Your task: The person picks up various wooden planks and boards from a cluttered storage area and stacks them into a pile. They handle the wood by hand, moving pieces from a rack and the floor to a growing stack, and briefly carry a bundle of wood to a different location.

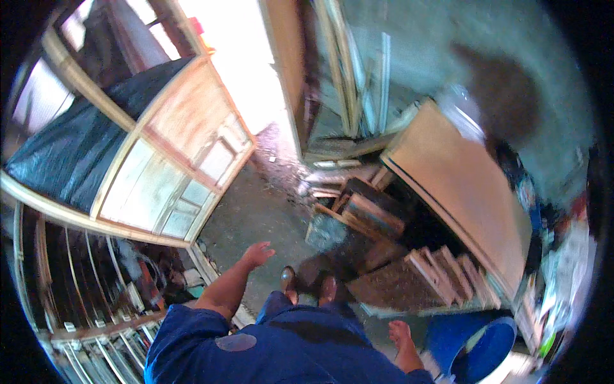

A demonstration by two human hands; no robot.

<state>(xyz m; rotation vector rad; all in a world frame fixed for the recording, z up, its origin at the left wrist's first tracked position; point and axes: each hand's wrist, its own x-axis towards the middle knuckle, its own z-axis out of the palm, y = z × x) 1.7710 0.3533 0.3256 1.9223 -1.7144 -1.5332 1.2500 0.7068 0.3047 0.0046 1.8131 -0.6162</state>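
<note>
My left hand (259,254) hangs over the dark floor in front of me, fingers stretched out and nothing held. It is apart from everything, with the wood-framed panel (185,150) beyond it to the left. My right hand (400,333) is low at my right side, its fingers curled in, and no object shows in it. The blue round container (441,334) stands just right of that hand. Ahead of the same hand lie stacked wooden boards (441,272), not touched. Both hands look slightly blurred.
A large tan-topped table (464,185) stands at the right, with wood offcuts (374,214) and a clear plastic bundle (326,232) beside it. Long strips (352,77) lean on the far wall. A bright doorway (246,64) lies ahead. Metal racking (77,275) stands left.
</note>
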